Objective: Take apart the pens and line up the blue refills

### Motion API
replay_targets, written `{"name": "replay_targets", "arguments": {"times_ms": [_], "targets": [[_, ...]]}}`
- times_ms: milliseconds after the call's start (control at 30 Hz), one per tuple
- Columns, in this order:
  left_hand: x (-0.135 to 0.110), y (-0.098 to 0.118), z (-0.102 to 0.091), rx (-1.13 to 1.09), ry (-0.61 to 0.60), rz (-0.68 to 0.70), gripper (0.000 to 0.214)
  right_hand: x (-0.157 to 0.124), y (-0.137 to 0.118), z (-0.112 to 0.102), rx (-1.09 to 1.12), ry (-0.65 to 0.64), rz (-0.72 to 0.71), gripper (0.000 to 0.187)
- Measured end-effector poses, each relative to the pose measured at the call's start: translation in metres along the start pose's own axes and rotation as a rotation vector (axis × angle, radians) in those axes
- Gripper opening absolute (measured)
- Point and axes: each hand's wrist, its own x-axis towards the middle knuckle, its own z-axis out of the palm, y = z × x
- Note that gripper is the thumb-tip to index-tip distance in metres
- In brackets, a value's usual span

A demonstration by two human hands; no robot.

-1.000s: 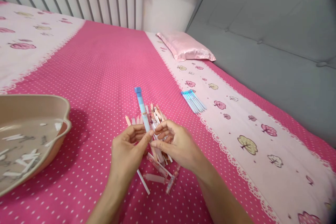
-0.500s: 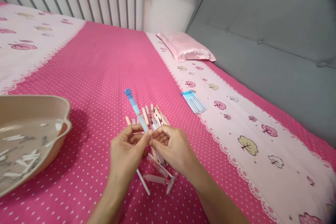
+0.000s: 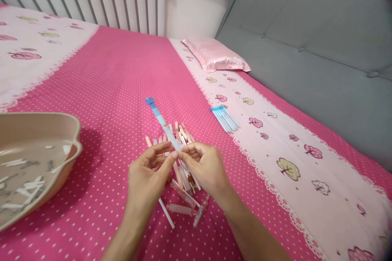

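Note:
Between my two hands a blue pen (image 3: 160, 118) slants up and away, darker blue at its far end and pale toward me. My left hand (image 3: 152, 168) pinches its near end with thumb and forefinger. From the other side, my right hand (image 3: 206, 166) closes its fingertips on the same end, which they partly hide. Beneath the hands lies a loose heap of pink and white pens and pen parts (image 3: 182, 209). A thin white stick (image 3: 166, 213) pokes out below my left hand.
To the left stands a beige basin (image 3: 78, 130) with several small white pieces in it. A row of light blue pens (image 3: 226, 119) lies to the right. Farther off are a pink pillow (image 3: 216, 57), a grey headboard (image 3: 306, 28) and a white radiator (image 3: 122, 0).
The blue pen's near end has shifted slightly right and its far end a little up. My right hand's fingers have drawn closer around the near end.

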Motion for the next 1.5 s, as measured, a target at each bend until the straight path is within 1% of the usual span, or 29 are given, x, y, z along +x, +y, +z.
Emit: {"name": "replay_targets", "arguments": {"times_ms": [167,367,567,667,800,967,1167,1300,1500], "targets": [[-0.002,0.003,0.0,0.09,0.024,0.039,0.038,0.014,0.014,-0.01,-0.026,0.113,0.01,0.019],[0.0,0.003,-0.001,0.102,0.003,0.015,0.035,0.032,0.034,-0.035,-0.108,0.288,0.035,0.023],[0.0,0.004,-0.001,0.092,0.002,-0.003,0.033,0.052,0.065,-0.068,-0.219,0.451,0.081,0.028],[-0.001,0.005,0.0,0.091,0.009,0.004,0.032,0.061,0.085,-0.089,-0.299,0.541,0.139,0.03],[-0.001,0.004,0.001,0.105,0.025,0.022,0.032,0.069,0.109,-0.12,-0.381,0.608,0.215,0.033],[0.001,0.001,0.001,0.109,-0.007,0.008,0.039,0.074,0.122,-0.15,-0.485,0.659,0.325,0.03],[0.001,0.001,0.001,0.106,0.001,-0.008,0.038,0.086,0.136,-0.172,-0.622,0.685,0.462,0.027],[0.002,-0.001,0.001,0.108,0.007,-0.013,0.038,0.093,0.145,-0.176,-0.691,0.666,0.496,0.027],[0.001,-0.001,0.002,0.101,0.034,-0.008,0.034,0.105,0.149,-0.171,-0.763,0.629,0.519,0.024]]}}
